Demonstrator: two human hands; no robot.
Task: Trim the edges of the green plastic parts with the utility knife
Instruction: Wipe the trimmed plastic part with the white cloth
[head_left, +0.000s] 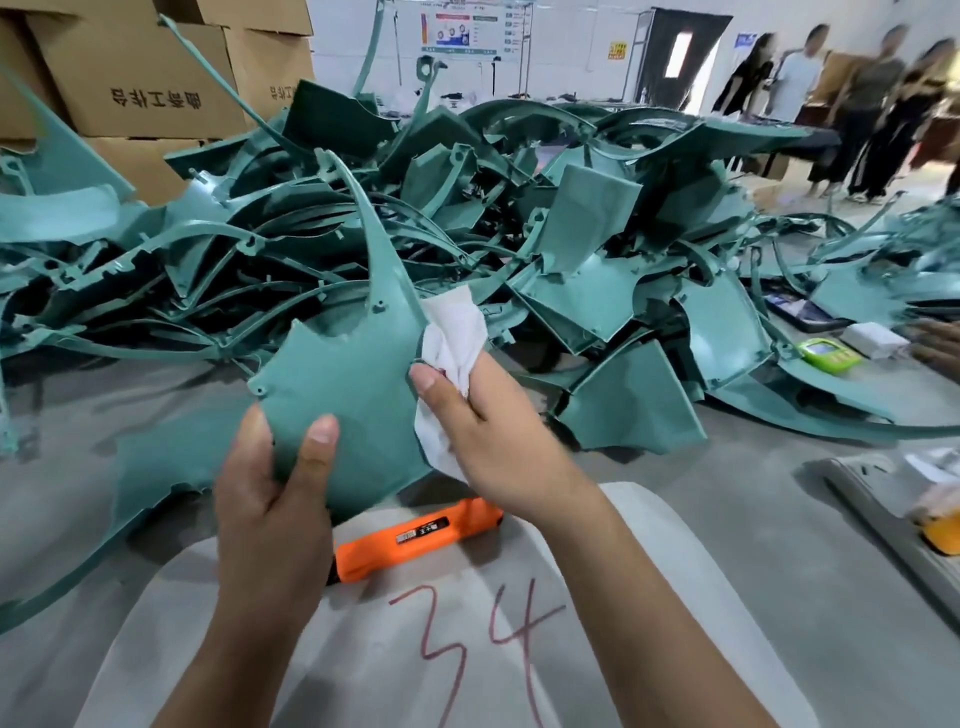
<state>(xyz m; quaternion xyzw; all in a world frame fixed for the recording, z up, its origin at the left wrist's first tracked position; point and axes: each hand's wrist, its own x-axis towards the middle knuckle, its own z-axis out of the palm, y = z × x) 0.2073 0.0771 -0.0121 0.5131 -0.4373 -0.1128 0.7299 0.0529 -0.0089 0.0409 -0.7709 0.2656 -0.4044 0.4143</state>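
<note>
My left hand (272, 488) grips the lower edge of a green plastic part (353, 374), thumb on its face, holding it upright with its long curved tip pointing up. My right hand (483, 426) holds a crumpled white cloth (454, 338) against the part's right edge. The orange utility knife (415, 535) lies on a white surface marked "34" (467, 649) just below both hands, untouched; its blade end is hidden behind my left wrist.
A big heap of green plastic parts (519, 234) covers the grey floor ahead. Cardboard boxes (140, 78) stand at the back left. Several people (857, 104) stand far right. A green device (826, 354) and another person's hand (935, 345) are at right.
</note>
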